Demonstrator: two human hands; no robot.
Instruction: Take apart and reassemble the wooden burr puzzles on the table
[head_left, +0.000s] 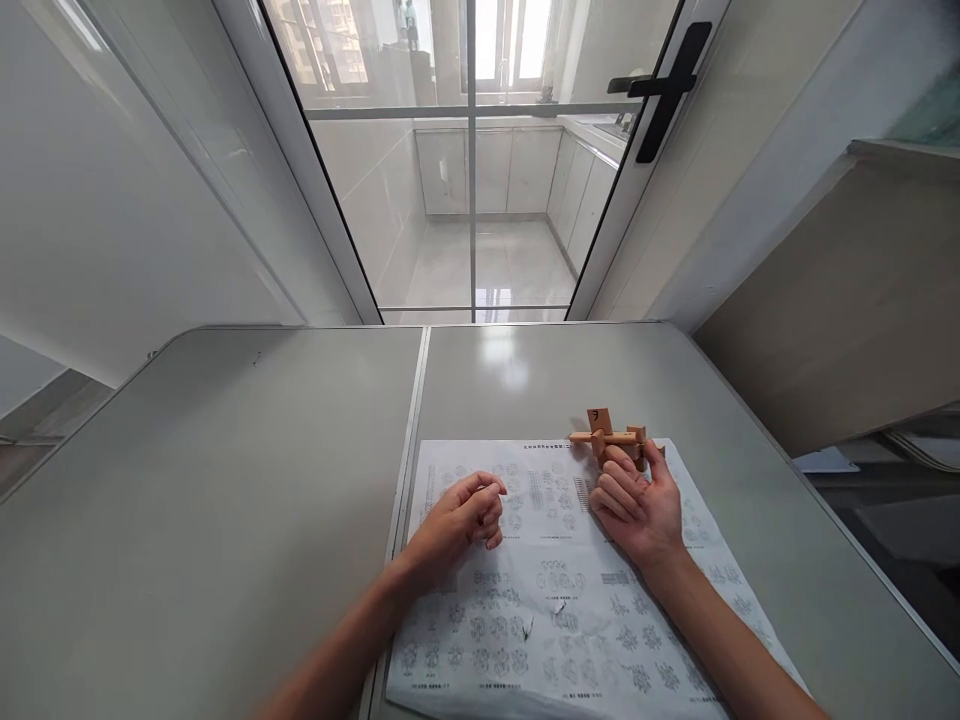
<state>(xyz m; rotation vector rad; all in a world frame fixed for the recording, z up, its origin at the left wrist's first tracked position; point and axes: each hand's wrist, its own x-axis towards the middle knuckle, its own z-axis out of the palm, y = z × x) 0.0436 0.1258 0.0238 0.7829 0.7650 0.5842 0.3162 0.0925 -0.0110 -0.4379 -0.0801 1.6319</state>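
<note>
My right hand [636, 505] is raised over the right part of a printed sheet. Its thumb and fingers grip a small wooden interlocking puzzle [616, 440] made of crossed, notched pieces. One upright piece of the puzzle bears a dark mark, and part of the lower side is hidden behind my fingers. Over the left part of the sheet, my left hand [472, 512] is loosely closed, its fingers curled in, and nothing shows in it. Rows of small line diagrams cover the white paper sheet [559, 545], which has two small torn spots near its lower middle.
The grey table [247, 520] has a pale seam [412, 420] running front to back. Beyond its far edge stands a glass door [472, 200] with a black handle [671, 90]. White walls rise on both sides, and a brown panel [847, 270] is at the right.
</note>
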